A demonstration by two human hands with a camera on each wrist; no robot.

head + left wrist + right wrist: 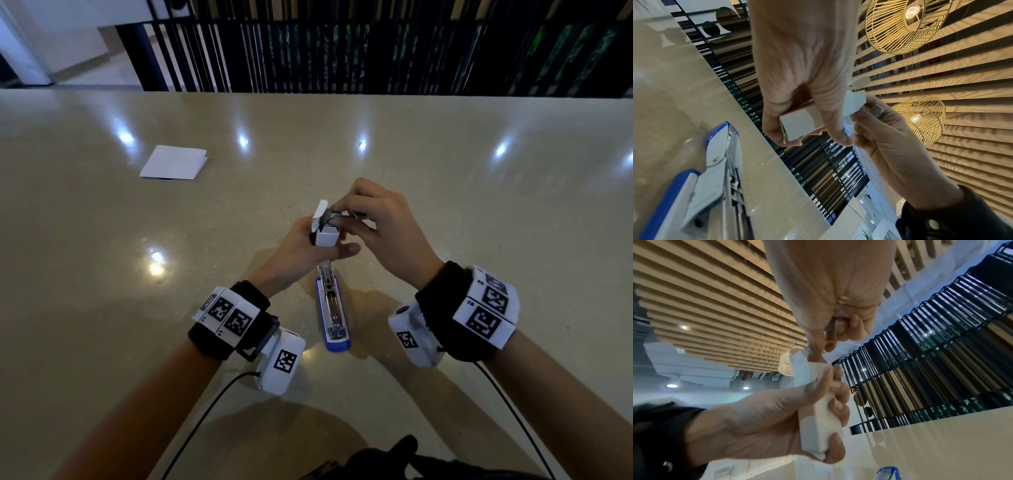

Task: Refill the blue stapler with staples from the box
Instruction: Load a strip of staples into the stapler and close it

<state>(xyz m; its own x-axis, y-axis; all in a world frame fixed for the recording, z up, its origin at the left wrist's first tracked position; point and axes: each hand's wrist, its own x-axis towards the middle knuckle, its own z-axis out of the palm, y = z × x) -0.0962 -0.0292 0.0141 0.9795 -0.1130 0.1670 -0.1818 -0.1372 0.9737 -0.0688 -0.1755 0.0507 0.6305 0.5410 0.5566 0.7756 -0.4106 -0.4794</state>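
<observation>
You are holding the small white box [324, 236] upright in your left hand [301, 253], fingers wrapping its body, while your right hand [380, 226] is pinching a metallic strip of staples [337, 216] at its open top flap. The blue stapler [332, 308] is lying open on the surface [102, 274] directly below both grips, its long axis pointing from you toward the box, loading channel facing up, roughly equidistant from both hands, with open room on either side.

place: café or lobby lounge | evidence: slatted wood ceiling [941, 78]; wire pendant lamps [906, 24]; stone counter [445, 154]
</observation>
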